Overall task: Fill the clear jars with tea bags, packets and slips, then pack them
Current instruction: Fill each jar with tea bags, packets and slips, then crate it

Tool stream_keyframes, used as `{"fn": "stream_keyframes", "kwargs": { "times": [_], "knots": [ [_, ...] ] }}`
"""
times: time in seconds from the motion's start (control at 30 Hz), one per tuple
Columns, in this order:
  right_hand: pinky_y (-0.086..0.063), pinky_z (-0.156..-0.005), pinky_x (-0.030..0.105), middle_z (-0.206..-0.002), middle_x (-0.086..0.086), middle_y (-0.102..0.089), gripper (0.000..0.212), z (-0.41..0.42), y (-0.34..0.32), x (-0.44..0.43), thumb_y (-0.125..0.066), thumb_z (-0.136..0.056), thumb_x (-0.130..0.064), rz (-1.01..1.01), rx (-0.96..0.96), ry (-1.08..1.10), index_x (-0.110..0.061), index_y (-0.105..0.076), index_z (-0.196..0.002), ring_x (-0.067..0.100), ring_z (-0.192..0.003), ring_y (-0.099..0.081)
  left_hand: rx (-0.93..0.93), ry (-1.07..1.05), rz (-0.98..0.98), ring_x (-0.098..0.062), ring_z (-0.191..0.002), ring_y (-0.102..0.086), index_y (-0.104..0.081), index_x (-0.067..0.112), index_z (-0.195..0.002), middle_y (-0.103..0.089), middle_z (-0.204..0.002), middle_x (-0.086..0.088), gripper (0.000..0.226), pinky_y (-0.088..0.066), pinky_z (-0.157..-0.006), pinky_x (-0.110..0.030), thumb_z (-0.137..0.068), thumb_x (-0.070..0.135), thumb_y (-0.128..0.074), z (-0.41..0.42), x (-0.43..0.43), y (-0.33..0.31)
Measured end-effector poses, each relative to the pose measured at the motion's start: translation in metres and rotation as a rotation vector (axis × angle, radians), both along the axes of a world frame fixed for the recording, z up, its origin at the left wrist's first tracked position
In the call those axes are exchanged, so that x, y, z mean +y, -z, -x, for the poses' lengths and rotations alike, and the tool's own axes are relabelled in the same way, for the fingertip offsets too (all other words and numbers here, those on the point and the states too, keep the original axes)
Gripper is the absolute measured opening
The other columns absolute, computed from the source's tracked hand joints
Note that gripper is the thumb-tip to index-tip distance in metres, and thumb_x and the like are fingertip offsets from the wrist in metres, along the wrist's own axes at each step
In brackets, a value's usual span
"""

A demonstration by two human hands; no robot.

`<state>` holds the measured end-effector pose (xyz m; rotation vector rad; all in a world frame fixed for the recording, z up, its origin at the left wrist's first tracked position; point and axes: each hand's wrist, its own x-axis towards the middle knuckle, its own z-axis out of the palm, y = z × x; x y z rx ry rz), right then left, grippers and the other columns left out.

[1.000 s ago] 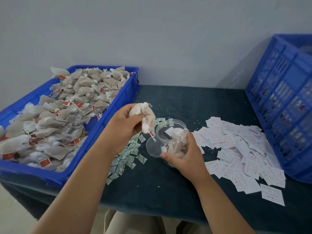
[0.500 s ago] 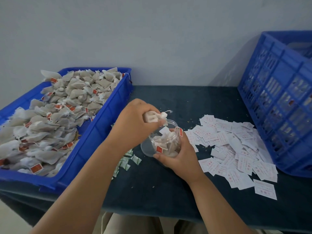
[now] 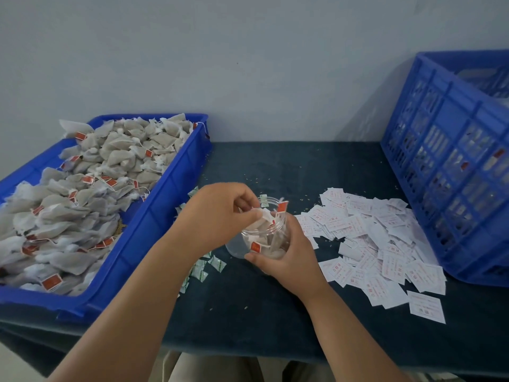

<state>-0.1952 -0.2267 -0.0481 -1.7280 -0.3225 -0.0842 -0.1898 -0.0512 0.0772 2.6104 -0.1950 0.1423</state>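
My left hand [image 3: 217, 216], above the clear jar [image 3: 264, 239] a second ago, is now at its mouth, fingers pinching a tea bag [image 3: 259, 219] half in; my right hand [image 3: 287, 256] grips the tilted jar down at the surface [image 3: 275, 312], so filling is underway.

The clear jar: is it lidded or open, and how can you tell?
Open. The jar has no lid on its rim, and the left hand holds a tea bag in its mouth.

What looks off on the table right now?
Loose crumbs speckle the dark cloth behind the jar, seemingly spilled from tea bags. One red tag hangs over the jar rim instead of inside. Nothing else stands out.
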Motion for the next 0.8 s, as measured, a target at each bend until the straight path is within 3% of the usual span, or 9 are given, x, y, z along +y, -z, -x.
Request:
{"fn": "stream_keyframes", "kwargs": {
  "times": [0.1,0.2,0.3,0.43,0.5,0.57,0.67,0.73,0.8],
  "knots": [
    [-0.058,-0.089,0.019,-0.122,-0.015,-0.075,0.070,0.000,0.001,-0.001,-0.099,-0.070,-0.044,-0.007,0.001,-0.018,-0.044,-0.059,-0.127,0.009,-0.113,-0.074,0.093,0.151,-0.271,0.002,-0.099,-0.065,-0.074,0.042,-0.118,-0.074,-0.110,0.022,0.025,-0.053,-0.087,-0.026,-0.106,0.030,-0.056,0.001,-0.009,-0.003],
    [-0.059,-0.091,0.023,-0.123,-0.015,-0.073,0.075,0.000,0.003,-0.002,-0.099,-0.068,-0.047,0.013,-0.008,-0.022,-0.047,-0.056,-0.130,0.010,-0.114,-0.073,0.245,0.246,-0.332,-0.007,-0.122,-0.061,-0.065,0.035,-0.138,-0.067,-0.135,0.014,0.036,-0.047,-0.103,-0.029,-0.112,0.025,-0.041,-0.002,-0.015,-0.011],
    [-0.057,-0.091,0.019,-0.124,-0.019,-0.072,0.079,-0.001,0.002,-0.003,-0.099,-0.066,-0.051,0.024,0.004,-0.023,-0.048,-0.054,-0.131,0.006,-0.115,-0.072,0.215,0.214,-0.272,-0.006,-0.108,-0.065,-0.065,0.035,-0.131,-0.072,-0.121,0.014,0.032,-0.052,-0.097,-0.034,-0.112,0.036,-0.039,-0.003,-0.015,-0.018],
    [-0.053,-0.093,0.012,-0.126,-0.025,-0.071,0.085,0.000,0.002,-0.002,-0.099,-0.064,-0.052,0.012,0.026,-0.017,-0.043,-0.054,-0.136,0.000,-0.117,-0.070,-0.092,0.003,0.073,0.002,-0.067,-0.066,-0.069,0.042,-0.100,-0.074,-0.086,0.025,0.014,-0.050,-0.062,-0.025,-0.103,0.045,-0.056,-0.003,-0.001,-0.017],
    [-0.052,-0.093,0.010,-0.126,-0.030,-0.070,0.083,0.000,0.002,-0.003,-0.098,-0.064,-0.052,-0.003,0.031,-0.002,-0.047,-0.054,-0.134,-0.003,-0.117,-0.069,-0.152,-0.131,0.121,0.003,-0.067,-0.066,-0.068,0.043,-0.090,-0.072,-0.081,0.029,0.011,-0.049,-0.059,-0.025,-0.098,0.048,-0.061,-0.008,0.019,-0.006],
    [-0.052,-0.092,0.009,-0.125,-0.032,-0.070,0.078,0.000,0.000,-0.004,-0.098,-0.065,-0.051,-0.009,0.026,0.012,-0.056,-0.053,-0.129,-0.004,-0.116,-0.069,-0.064,-0.249,0.031,0.001,-0.069,-0.066,-0.066,0.044,-0.087,-0.073,-0.081,0.024,0.012,-0.055,-0.063,-0.030,-0.097,0.049,-0.063,-0.015,0.045,0.015],
    [-0.051,-0.091,0.008,-0.124,-0.032,-0.070,0.074,0.000,0.000,-0.005,-0.098,-0.067,-0.046,-0.013,0.028,0.016,-0.063,-0.053,-0.123,-0.005,-0.115,-0.070,0.182,-0.328,-0.103,-0.002,-0.082,-0.064,-0.069,0.043,-0.099,-0.071,-0.097,0.018,0.004,-0.057,-0.076,-0.034,-0.097,0.046,-0.068,-0.024,0.067,0.062],
    [-0.050,-0.090,0.007,-0.123,-0.032,-0.071,0.074,-0.001,0.001,-0.005,-0.100,-0.070,-0.037,-0.015,0.030,0.011,-0.054,-0.054,-0.126,-0.006,-0.114,-0.070,0.259,-0.305,-0.093,-0.004,-0.087,-0.063,-0.070,0.037,-0.122,-0.067,-0.100,0.017,0.033,-0.054,-0.077,-0.031,-0.092,0.049,-0.075,-0.024,0.070,0.091],
    [-0.050,-0.090,0.007,-0.121,-0.032,-0.071,0.074,-0.002,0.002,-0.005,-0.101,-0.072,-0.028,-0.019,0.039,0.007,-0.047,-0.055,-0.127,-0.006,-0.113,-0.070,0.208,-0.296,-0.092,-0.003,-0.084,-0.061,-0.069,0.038,-0.130,-0.063,-0.096,0.017,0.043,-0.051,-0.070,-0.030,-0.090,0.051,-0.077,-0.025,0.070,0.108]
  ]
}}
